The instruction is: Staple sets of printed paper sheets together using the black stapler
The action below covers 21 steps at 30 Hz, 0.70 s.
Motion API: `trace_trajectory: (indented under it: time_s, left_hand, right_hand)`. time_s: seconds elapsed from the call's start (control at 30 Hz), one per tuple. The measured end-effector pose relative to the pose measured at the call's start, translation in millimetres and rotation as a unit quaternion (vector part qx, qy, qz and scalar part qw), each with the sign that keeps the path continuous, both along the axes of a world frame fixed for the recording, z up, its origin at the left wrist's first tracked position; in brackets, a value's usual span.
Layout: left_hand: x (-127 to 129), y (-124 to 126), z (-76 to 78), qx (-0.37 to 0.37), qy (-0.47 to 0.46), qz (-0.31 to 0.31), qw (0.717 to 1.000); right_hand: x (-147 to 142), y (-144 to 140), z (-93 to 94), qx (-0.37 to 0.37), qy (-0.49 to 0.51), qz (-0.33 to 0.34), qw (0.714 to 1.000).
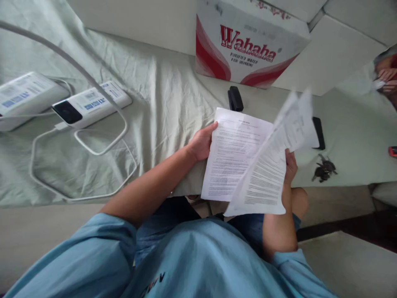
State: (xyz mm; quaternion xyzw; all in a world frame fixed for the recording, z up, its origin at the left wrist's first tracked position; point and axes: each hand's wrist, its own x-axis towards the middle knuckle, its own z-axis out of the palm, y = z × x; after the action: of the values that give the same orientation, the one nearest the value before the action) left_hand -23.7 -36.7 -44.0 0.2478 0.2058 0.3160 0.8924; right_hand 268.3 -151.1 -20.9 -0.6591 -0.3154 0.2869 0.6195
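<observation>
table (161, 103) under a pale green cloth | wahaha box (248, 45) at back | two power banks (89, 103) with white cable at left | papers (235, 153) held over table edge | left hand (203, 142) grip pinching the flat sheet's left edge | right hand (290, 165) grip pinching the lifted, blurred sheet (279, 157) | stapler (235, 98), phone (319, 132), keys (324, 169) near

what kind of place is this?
Probably a makeshift desk in a home or small office: a table under a wrinkled cloth, a Wahaha water carton, charging power banks, and printed papers in both hands.
</observation>
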Motion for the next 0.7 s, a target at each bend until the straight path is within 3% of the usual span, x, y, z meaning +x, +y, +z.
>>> trace_trajectory:
  time_s: [0.1,0.47,0.7]
  left_hand:
    - [3,1,-9.2,-0.022,-0.038,-0.009,0.999]
    - [9,-3,-1.2,-0.040,-0.068,-0.004,0.997]
    - [13,-6,-3.2,-0.033,-0.051,0.057,0.997]
  right_hand:
    - [-8,7,-4.4,0.058,0.011,0.021,0.998]
    - [-12,9,-11.7,0.044,-0.065,0.029,0.997]
    - [-13,8,-13.1,0.044,-0.084,0.028,0.995]
